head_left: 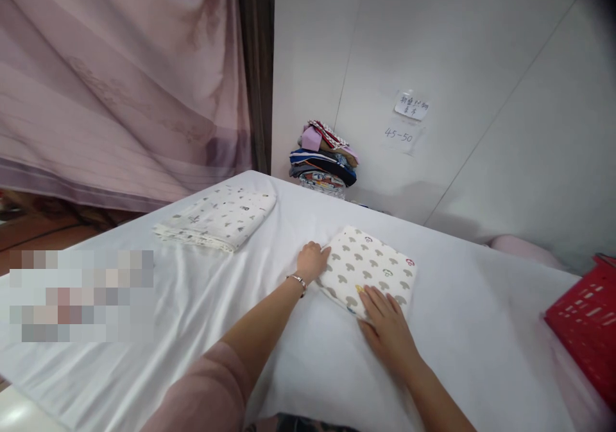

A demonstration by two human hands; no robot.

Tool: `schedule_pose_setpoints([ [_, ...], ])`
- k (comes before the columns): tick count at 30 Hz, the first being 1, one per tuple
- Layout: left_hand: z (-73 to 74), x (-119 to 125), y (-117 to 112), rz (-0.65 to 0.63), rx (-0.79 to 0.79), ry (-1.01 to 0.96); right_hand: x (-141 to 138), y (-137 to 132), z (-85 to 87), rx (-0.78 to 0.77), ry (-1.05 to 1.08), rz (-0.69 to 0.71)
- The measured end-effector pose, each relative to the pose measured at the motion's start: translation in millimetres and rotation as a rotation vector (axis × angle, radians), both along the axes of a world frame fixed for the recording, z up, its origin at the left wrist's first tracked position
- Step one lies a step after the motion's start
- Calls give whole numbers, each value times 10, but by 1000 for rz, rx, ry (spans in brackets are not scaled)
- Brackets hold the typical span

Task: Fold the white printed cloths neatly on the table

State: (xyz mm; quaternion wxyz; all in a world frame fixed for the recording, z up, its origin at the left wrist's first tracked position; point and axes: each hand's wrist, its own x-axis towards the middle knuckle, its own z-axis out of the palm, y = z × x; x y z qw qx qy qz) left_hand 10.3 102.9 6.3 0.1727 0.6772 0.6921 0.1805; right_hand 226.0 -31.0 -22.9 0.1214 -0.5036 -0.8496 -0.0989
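Observation:
A folded white cloth [368, 265] printed with grey mushroom shapes and a few coloured ones lies flat on the white-covered table [457, 329]. At its left edge is my left hand [312, 262], fingers bent and closed against the fabric, a bracelet on the wrist. My right hand [387, 323] rests on the near side of the cloth, palm down, fingers stretched out and slightly apart. Farther left lies a second folded white cloth [226, 217] with small dark prints, touched by neither hand.
A red plastic basket [590, 316] stands at the right edge. Behind the table is a stack of folded fabrics [325, 159] by the white wall. Handwritten paper notes [411, 106] hang there. A pink curtain [144, 79] drapes at left. A blurred patch covers the lower left.

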Motion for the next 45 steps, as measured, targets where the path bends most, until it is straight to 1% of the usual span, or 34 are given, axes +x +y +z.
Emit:
schedule_pose_setpoints([
  [2, -30, -22, -11, -4, 7, 13, 12, 2, 4, -11, 0, 7],
  [4, -20, -44, -9, -20, -3, 29, 12, 4, 3, -11, 1, 5],
  [8, 97, -14, 66, -41, -55, 56, -13, 5, -6, -3, -1, -5],
  [10, 158, 44, 133, -41, -74, 68, -26, 3, -11, 2, -8, -13],
  [12, 190, 111, 201, -42, -87, 80, -32, 1, -15, 8, -13, -19],
  [14, 180, 161, 253, -49, -94, 92, -32, 0, -19, 14, -16, -21],
  [16, 136, 174, 275, -59, -89, 104, -29, 0, -19, 18, -15, -19],
  [19, 56, 139, 267, -73, -67, 118, -28, -1, -11, 20, -7, -8],
  [21, 34, 112, 263, -78, -65, 121, -32, -1, -4, 11, -7, -7],
  [24, 77, 125, 305, -75, -94, 116, -40, 0, 1, 1, -7, -17],
  [27, 157, 202, 396, -56, -128, 110, -46, 1, 1, 0, -3, -19],
  [29, 181, 256, 450, -48, -132, 110, -50, -1, 3, -3, -7, -20],
  [31, 161, 288, 476, -51, -110, 118, -51, -3, 8, -5, -12, -22],
  [35, 49, 282, 466, -60, -39, 144, -45, -7, 15, -14, -20, -17],
  [38, 7, 260, 468, -57, -36, 151, -40, -5, 16, -13, -11, -11],
  [41, 41, 278, 507, -46, -56, 146, -47, -2, 20, -7, 11, -8],
  [45, 120, 377, 582, -18, -94, 124, -65, -2, 25, -20, 10, -19],
])
